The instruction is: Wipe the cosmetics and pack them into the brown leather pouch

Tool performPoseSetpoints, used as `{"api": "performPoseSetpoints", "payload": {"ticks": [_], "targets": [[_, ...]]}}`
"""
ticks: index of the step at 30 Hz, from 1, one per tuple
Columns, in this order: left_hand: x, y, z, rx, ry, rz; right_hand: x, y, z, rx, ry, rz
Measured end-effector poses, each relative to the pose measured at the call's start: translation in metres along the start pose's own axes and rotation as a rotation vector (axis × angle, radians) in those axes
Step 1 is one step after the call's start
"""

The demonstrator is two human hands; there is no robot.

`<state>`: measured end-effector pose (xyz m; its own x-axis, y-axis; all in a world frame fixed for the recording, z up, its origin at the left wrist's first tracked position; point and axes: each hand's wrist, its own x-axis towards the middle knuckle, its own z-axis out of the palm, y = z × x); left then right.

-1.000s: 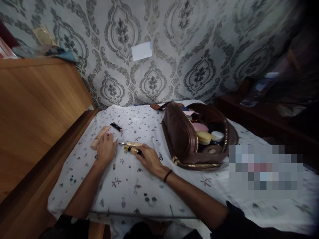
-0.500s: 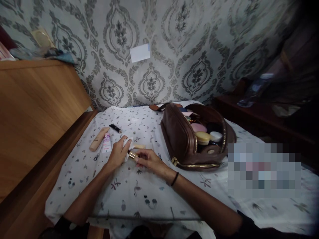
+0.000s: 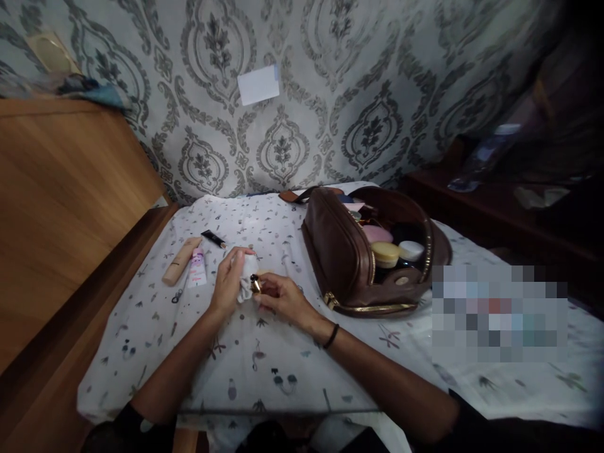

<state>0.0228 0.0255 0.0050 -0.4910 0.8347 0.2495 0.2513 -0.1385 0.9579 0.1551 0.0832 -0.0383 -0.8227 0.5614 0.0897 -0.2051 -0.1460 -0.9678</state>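
Observation:
A crumpled white cloth or tissue (image 3: 245, 289) is in my left hand (image 3: 228, 283), whose fingers are closed around it. My right hand (image 3: 283, 301) pinches a small gold and black cosmetic item (image 3: 255, 284) right beside the cloth. Left of my hands lie a beige tube (image 3: 180, 263), a white and purple tube (image 3: 197, 269) and a slim black tube (image 3: 214, 239), all on the patterned white cloth cover (image 3: 264, 377). Part of a pale yellowish item shows behind my right fingers.
An open brown bag (image 3: 335, 251) full of cosmetics stands right of my hands. Wooden furniture (image 3: 70, 189) rises at the left. A clear bottle (image 3: 486, 157) lies on a dark surface at the right. Behind is a patterned wall (image 3: 283, 50).
The gold item has turned, its black end now pointing upward by the white cloth. More of the white cloth shows in my left hand. The whole view has shifted slightly.

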Motion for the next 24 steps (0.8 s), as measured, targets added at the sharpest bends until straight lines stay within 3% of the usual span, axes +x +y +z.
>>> {"api": "performPoseSetpoints", "payload": {"ticks": [3, 9, 13, 18, 20, 24], "targets": [[-0.008, -0.005, 0.001, 0.13, -0.064, 0.104, 0.001, 0.003, 0.001, -0.046, 0.06, -0.052], [-0.016, -0.014, 0.006, 0.191, -0.156, 0.111, 0.002, 0.012, 0.002, -0.116, 0.186, -0.068], [-0.015, -0.01, 0.006, 0.223, -0.09, 0.138, 0.0, 0.011, 0.006, -0.162, 0.212, -0.067], [-0.013, -0.004, -0.002, 0.268, -0.014, 0.147, -0.004, 0.002, 0.013, -0.203, 0.102, -0.042], [-0.01, -0.008, -0.006, 0.229, 0.013, 0.105, -0.006, -0.002, 0.014, -0.235, 0.073, -0.02], [-0.003, -0.022, -0.008, 0.047, 0.087, -0.103, -0.008, -0.002, 0.011, -0.306, 0.075, -0.01]]}}
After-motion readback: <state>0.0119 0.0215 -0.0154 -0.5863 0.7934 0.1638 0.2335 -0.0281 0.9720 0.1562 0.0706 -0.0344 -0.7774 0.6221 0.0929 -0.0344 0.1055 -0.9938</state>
